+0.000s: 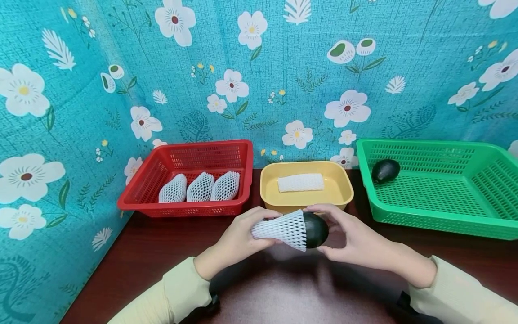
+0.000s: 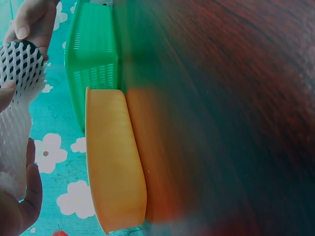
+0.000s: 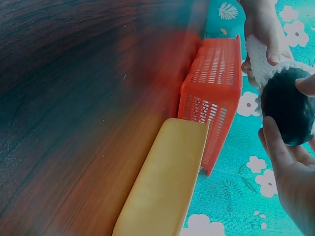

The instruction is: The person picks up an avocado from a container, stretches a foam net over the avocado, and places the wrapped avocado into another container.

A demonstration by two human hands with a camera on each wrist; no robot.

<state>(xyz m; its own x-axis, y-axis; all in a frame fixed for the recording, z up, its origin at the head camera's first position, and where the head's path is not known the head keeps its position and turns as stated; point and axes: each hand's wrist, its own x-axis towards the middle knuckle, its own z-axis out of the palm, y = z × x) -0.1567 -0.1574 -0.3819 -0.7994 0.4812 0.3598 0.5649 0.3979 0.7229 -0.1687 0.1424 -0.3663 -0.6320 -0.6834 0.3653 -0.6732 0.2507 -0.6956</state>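
Observation:
A dark avocado (image 1: 316, 230) sits partly inside a white foam net sleeve (image 1: 285, 229), held above the table in the head view. My left hand (image 1: 243, 231) grips the sleeve's narrow end, fingers and thumb on either side. Around the avocado's bare end, my right hand (image 1: 360, 236) pinches with thumb and fingers. The right wrist view shows the bare end of the avocado (image 3: 285, 105) close up, with the sleeve's edge around it. In the left wrist view the sleeve (image 2: 17, 118) stretches from my left hand toward the right one.
At the left, a red basket (image 1: 186, 209) holds three sleeved fruits (image 1: 201, 187). A yellow tray (image 1: 267, 191) in the middle contains a flat white foam net sleeve (image 1: 301, 182). The green basket (image 1: 429, 220) at the right has one dark avocado (image 1: 386, 170). Behind hangs a floral cloth (image 1: 267, 90).

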